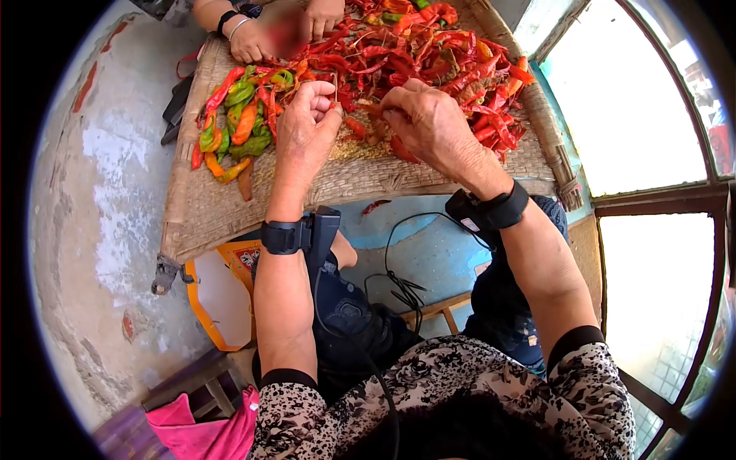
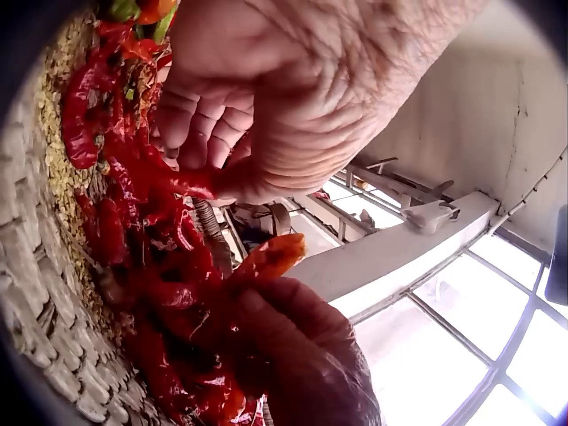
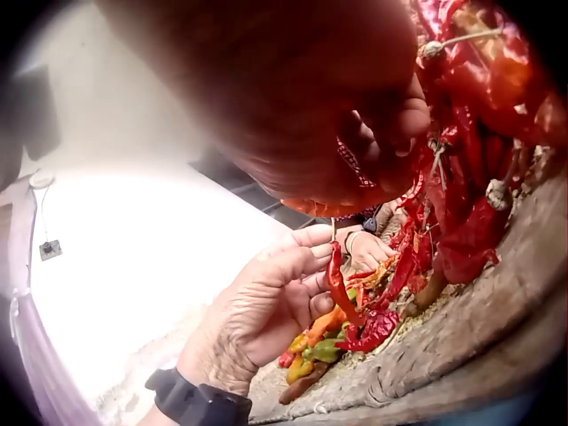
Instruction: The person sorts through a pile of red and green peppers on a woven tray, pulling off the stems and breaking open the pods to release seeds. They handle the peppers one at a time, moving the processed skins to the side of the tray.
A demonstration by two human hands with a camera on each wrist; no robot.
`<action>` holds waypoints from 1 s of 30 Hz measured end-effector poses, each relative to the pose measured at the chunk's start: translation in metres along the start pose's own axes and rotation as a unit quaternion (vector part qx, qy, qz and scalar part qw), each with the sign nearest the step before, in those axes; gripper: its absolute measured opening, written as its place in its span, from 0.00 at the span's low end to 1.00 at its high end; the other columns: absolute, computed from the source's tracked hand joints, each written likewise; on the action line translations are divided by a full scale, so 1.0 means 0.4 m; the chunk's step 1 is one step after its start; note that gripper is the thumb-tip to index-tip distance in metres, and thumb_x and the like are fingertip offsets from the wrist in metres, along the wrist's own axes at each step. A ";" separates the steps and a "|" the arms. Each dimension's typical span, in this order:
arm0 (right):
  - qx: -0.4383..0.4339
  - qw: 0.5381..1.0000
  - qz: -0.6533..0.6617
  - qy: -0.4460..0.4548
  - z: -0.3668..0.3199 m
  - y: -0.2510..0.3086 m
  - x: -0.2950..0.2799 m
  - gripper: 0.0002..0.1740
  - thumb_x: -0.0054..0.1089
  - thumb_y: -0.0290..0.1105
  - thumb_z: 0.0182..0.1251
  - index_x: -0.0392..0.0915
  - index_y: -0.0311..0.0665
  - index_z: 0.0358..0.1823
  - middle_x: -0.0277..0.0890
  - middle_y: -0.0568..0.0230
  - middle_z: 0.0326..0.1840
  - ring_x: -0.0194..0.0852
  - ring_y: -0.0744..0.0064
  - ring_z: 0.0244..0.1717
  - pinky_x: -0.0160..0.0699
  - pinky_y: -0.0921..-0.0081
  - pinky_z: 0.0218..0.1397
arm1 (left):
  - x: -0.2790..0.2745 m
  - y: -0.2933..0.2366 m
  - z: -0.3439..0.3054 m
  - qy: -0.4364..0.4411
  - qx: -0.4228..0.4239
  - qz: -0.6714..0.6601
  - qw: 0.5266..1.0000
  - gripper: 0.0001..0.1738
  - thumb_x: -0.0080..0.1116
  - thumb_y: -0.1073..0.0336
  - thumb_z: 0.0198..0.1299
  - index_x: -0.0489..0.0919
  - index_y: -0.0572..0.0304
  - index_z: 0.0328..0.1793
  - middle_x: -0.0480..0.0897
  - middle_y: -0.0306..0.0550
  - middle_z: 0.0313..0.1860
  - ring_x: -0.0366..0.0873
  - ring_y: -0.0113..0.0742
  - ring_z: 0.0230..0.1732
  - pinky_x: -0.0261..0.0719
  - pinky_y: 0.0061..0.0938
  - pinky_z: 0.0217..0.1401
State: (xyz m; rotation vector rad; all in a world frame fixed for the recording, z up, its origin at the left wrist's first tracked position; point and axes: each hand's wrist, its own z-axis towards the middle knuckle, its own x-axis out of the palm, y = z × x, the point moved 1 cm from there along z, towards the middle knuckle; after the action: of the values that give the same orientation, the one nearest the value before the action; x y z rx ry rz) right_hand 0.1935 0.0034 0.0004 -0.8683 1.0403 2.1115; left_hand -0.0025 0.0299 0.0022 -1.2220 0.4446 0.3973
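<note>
My left hand (image 1: 307, 130) pinches a red chili pepper (image 3: 337, 277) between thumb and fingers, its thin stem pointing up in the right wrist view. To the right, my right hand (image 1: 437, 130) grips an orange-red chili pepper (image 2: 277, 256), whose tip sticks out past the fingers in the left wrist view. Both hands are over the near part of a woven tray (image 1: 383, 175). Beyond them spreads a large pile of red chili peppers (image 1: 383, 57). Left of my left hand lies a smaller group of green, orange and red peppers (image 1: 241, 126).
Another person's hand (image 1: 247, 42) reaches over the pile at the far left. Pale yellow seeds (image 1: 356, 149) are scattered on the tray near my hands. Black cables (image 1: 399, 287) hang below the tray's front edge. A window (image 1: 652, 100) stands at the right.
</note>
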 end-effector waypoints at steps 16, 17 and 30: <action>-0.025 0.995 0.095 -0.023 -0.008 -0.004 -0.025 0.30 0.65 0.39 0.63 0.68 0.42 0.66 0.81 0.52 0.38 0.84 0.50 0.38 0.83 0.58 0.37 | 0.057 -0.045 0.003 0.057 -0.044 -0.282 0.957 0.16 0.62 0.70 0.64 0.72 0.64 0.56 0.79 0.41 0.38 0.79 0.24 0.38 0.80 0.20 0.38; -0.023 0.995 0.095 -0.023 -0.007 -0.004 -0.024 0.30 0.65 0.39 0.63 0.68 0.42 0.66 0.81 0.52 0.38 0.84 0.50 0.38 0.83 0.58 0.37 | 0.062 -0.042 0.003 0.069 -0.025 -0.300 0.951 0.15 0.60 0.67 0.66 0.73 0.63 0.55 0.79 0.40 0.40 0.79 0.25 0.39 0.81 0.22 0.39; 0.056 0.984 0.035 -0.167 0.007 -0.057 -0.091 0.27 0.64 0.32 0.63 0.69 0.41 0.64 0.80 0.53 0.27 0.82 0.50 0.30 0.81 0.60 0.31 | 0.076 -0.018 -0.039 0.153 0.137 0.314 0.927 0.12 0.64 0.67 0.57 0.79 0.66 0.44 0.78 0.57 0.42 0.79 0.58 0.45 0.78 0.47 0.46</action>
State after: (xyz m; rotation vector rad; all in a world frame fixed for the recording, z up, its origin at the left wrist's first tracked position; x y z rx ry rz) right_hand 0.2315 0.0084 0.0200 -0.4099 1.0096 2.1401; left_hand 0.0251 0.0147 -0.0124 -0.8446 1.1382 0.6658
